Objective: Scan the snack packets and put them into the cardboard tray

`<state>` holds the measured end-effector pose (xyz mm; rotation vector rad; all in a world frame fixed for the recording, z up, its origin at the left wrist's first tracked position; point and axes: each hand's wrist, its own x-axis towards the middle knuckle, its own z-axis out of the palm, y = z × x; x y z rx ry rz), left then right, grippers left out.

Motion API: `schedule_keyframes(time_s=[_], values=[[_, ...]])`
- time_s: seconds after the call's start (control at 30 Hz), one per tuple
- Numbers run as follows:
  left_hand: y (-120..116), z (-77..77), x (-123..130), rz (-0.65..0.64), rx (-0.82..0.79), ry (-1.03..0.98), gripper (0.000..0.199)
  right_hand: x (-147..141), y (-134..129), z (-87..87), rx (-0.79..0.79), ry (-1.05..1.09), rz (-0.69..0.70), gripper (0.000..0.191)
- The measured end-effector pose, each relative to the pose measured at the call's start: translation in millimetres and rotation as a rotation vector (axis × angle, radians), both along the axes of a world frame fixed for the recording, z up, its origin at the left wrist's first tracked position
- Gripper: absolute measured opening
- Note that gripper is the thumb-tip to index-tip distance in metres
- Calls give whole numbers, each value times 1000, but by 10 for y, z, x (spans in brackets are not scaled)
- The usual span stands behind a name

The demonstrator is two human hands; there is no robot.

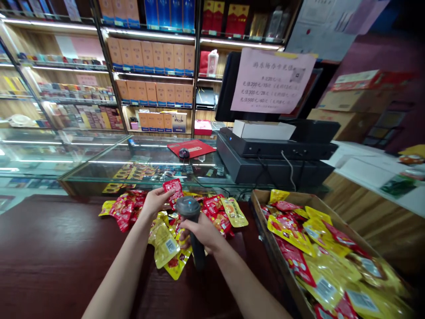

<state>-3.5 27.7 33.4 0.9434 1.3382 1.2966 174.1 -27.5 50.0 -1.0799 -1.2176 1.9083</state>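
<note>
My left hand (156, 200) pinches a small red snack packet (173, 191) by its left side, held up above the pile. In my right hand (202, 231) is a dark handheld barcode scanner (188, 207), my fingers wrapped round its handle and a small blue light showing on its top. The scanner's head is close to the red packet. Beneath both hands lies a loose pile of red and yellow snack packets (166, 243) on the dark brown table (59, 248). Part of the pile is hidden behind my hands and the scanner.
An open cardboard box (275, 261) full of red and yellow packets stands at the right. Behind the table is a glass display counter (99, 170) with a mouse (183, 153) on a red mat (202, 148), and a monitor (229, 88) bearing a paper notice. Stocked shelves line the wall.
</note>
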Motion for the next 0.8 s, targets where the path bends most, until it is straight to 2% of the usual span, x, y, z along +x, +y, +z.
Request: schedule_keyframes(time_s=[0.2,0.33,0.6,0.8], values=[[-8,33,-49,35,58,44,45,-58,-51,-58,30,-81,71,17],[17,9,-69,25,15,50,47,-29,-38,-69,30,-96,116,12],[42,-26,-80,3,-15,45,48,-63,-39,-110,-15,-64,89,11],[40,-29,-66,-3,-3,18,46,-54,-38,-124,-9,-90,122,12]])
